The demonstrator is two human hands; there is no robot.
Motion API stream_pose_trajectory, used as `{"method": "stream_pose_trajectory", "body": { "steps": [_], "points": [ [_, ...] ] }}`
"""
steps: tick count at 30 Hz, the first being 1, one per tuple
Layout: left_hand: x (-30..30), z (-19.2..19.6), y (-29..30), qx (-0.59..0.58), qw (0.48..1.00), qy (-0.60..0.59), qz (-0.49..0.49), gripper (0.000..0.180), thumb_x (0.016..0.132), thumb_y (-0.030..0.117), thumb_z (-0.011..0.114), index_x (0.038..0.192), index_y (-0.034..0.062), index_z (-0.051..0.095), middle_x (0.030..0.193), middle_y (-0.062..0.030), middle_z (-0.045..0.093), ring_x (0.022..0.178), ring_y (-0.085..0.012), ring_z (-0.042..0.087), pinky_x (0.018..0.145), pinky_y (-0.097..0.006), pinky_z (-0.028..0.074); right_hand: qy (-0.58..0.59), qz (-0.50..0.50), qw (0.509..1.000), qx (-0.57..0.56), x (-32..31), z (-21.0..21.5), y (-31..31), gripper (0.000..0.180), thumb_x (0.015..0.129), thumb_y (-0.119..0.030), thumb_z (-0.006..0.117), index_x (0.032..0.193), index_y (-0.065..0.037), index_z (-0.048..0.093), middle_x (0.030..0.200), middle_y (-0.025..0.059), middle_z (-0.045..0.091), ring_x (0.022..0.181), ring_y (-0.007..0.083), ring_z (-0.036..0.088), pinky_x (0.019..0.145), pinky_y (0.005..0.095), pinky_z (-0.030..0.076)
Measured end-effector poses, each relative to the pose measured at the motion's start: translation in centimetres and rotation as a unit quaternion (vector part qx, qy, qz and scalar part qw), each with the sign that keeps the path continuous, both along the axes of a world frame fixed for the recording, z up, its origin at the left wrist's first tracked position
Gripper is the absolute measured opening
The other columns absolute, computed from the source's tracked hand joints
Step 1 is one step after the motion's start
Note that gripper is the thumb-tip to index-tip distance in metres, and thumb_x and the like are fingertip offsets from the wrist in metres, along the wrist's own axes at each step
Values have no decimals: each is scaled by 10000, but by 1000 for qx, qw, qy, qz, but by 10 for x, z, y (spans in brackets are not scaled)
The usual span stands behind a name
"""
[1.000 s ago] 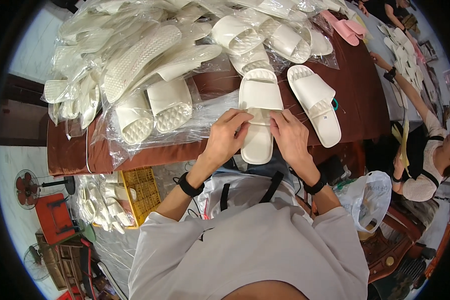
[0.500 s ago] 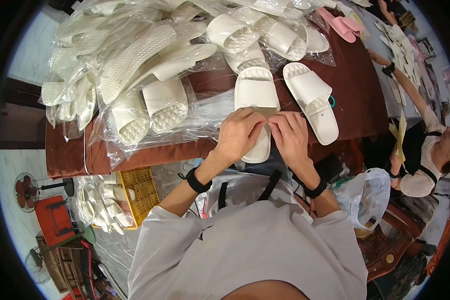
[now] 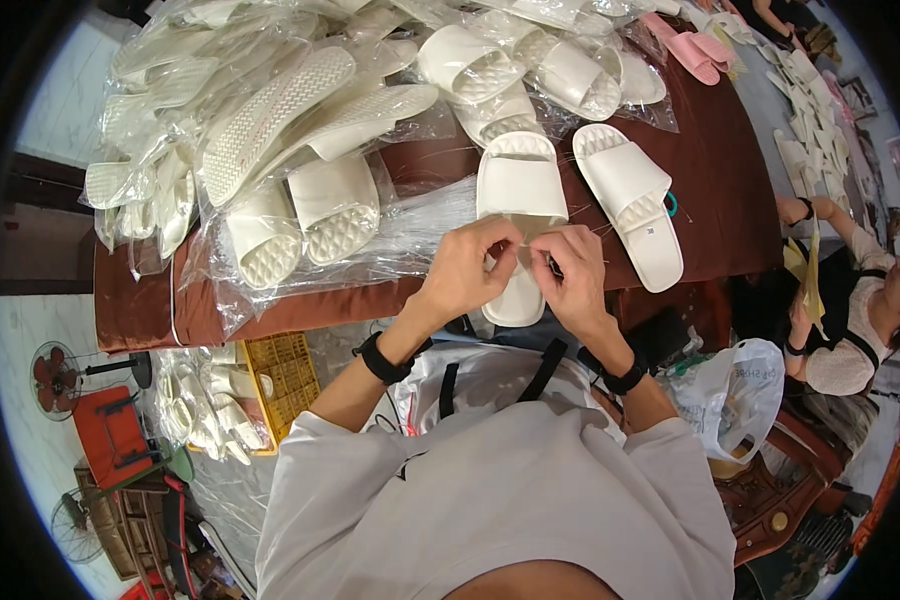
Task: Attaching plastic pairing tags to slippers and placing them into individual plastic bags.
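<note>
Both hands meet over the near end of a white slide sandal (image 3: 518, 190) lying lengthwise on the dark red-brown bench (image 3: 730, 215), its heel end poking out toward the person below the fingers. The left hand (image 3: 467, 270) has its grip narrowed to a pinch, thumb against fingertips, on something too small to make out, perhaps a thin clear thread or tag; the right hand (image 3: 572, 272) pinches the same spot from the other side, and what sits between them is hidden. A second loose sandal (image 3: 630, 203) lies just right of the first, with a small tag on its sole and a teal ring by its far edge, so it looks already dealt with or waiting. To the left and far side, many pairs lie in clear plastic bags (image 3: 270, 150); as a judgement, much is packed, while this pair remains unbagged. More white sandals sit in a yellow crate (image 3: 285, 375) on the floor, near left.
</note>
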State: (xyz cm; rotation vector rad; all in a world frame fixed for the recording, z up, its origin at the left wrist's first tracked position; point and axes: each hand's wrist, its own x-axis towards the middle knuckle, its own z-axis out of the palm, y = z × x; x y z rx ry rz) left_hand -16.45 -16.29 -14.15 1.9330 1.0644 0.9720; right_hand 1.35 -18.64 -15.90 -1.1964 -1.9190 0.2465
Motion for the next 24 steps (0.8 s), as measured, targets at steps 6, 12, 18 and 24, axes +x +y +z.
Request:
{"method": "stream_pose_trajectory", "body": {
  "steps": [6,12,18,24],
  "points": [
    [-9,2,8,-5,998,36,-48,113,800,9,635,913,10,629,753,-114,623,611,-205,607,589,-302,498,40,37,998,-17,-3,-3,2,194,712,4,654,879,-62,582,861,64,585,800,295,537,713,397,435],
    [-13,8,16,-36,994,54,-85,138,785,43,672,916,9,647,746,-126,640,639,-223,637,606,-304,508,37,53,997,-40,-1,-1,4,184,719,5,640,882,-52,577,864,75,582,798,309,532,718,395,443],
    [-15,11,20,-13,991,88,-102,130,791,46,671,914,14,648,750,-125,640,642,-214,640,614,-310,511,36,60,996,-47,-1,0,4,174,724,-13,637,881,-50,574,866,78,577,807,313,530,723,396,440],
    [-14,7,13,-40,992,79,-93,134,783,43,675,907,5,638,771,-116,635,649,-217,634,622,-311,512,37,60,997,-45,1,-3,3,177,725,-21,637,885,-54,569,875,74,579,818,309,530,730,399,435]
  ]
}}
